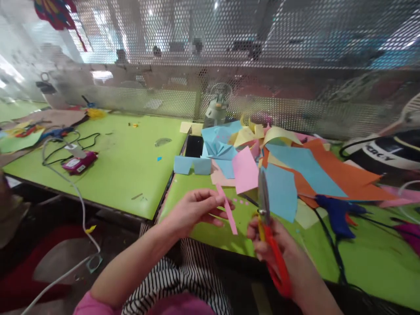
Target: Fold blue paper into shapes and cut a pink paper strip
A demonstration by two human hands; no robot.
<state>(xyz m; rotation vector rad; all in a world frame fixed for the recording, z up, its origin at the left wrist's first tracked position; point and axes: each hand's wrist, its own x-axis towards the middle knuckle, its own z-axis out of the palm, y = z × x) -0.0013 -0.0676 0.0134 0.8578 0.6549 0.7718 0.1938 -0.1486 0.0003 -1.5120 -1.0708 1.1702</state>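
Observation:
A narrow pink paper strip (230,215) is pinched between the thumb and fingers of my left hand (200,208), above the front edge of the green table. My right hand (275,245) grips red-handled scissors (277,269) with the blades pointing up and away from me. The blades look closed or nearly so, and they are apart from the strip. Several small pink paper bits (241,201) lie on the table between my hands. Just beyond them are a pink sheet (245,169) and a light blue sheet (280,190).
Orange paper (341,168) and other coloured sheets pile up at the back right. A blue glue gun (336,214) with its cable lies at right. A black phone (194,146) and a bottle (216,111) stand near the mesh partition (147,87). At left sits a magenta power strip (79,162).

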